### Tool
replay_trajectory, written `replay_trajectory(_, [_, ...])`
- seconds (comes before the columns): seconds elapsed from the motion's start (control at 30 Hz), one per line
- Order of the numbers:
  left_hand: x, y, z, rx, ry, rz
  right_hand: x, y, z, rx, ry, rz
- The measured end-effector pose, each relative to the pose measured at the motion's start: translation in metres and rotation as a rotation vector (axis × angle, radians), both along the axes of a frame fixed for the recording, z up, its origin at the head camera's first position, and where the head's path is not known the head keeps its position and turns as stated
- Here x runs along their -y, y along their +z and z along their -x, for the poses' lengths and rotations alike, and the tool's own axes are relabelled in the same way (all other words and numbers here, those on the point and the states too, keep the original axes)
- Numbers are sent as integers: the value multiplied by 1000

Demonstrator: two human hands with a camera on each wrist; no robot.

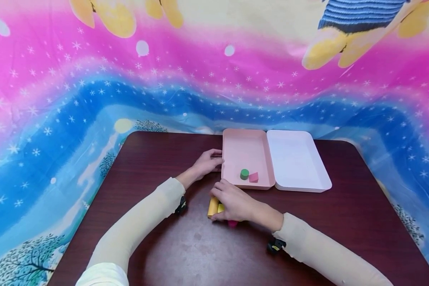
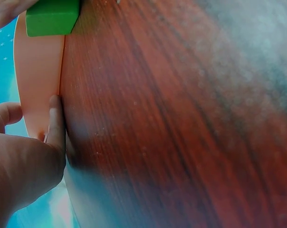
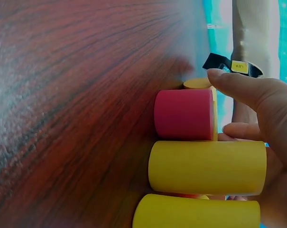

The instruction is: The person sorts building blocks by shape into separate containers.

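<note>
My left hand (image 1: 208, 163) rests against the left side of the pink tray (image 1: 232, 143); its fingers (image 2: 56, 116) lie along the outer wall. In front of that tray, my right hand (image 1: 237, 200) reaches over a cluster of blocks. Thumb and fingers pinch an orange-yellow cylinder (image 1: 212, 207) at its two ends. Close by, under the palm, the right wrist view shows a red-pink cylinder (image 3: 183, 115) and a yellow cylinder (image 3: 207, 167), with another yellow one at the lower edge. A green block (image 2: 53, 18) appears beside the right hand in the left wrist view.
Inside the pink tray are a green cylinder (image 1: 244, 174) and a pink block (image 1: 254, 177). A white tray (image 1: 296, 159) stands directly to its right. Both sit near the back edge of the dark wooden table (image 1: 186, 254), before a patterned cloth backdrop (image 1: 207, 87).
</note>
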State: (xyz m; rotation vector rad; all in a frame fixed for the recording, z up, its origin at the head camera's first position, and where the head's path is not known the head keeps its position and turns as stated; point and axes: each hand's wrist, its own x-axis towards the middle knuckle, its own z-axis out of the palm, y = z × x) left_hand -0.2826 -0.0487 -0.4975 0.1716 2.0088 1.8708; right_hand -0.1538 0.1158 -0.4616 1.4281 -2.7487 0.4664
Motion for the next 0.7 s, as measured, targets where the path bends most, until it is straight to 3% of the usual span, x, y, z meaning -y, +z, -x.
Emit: replay_trajectory(0.7, [-1,0,-1,1,13,-4,1,-1,-1,-76,39,-45])
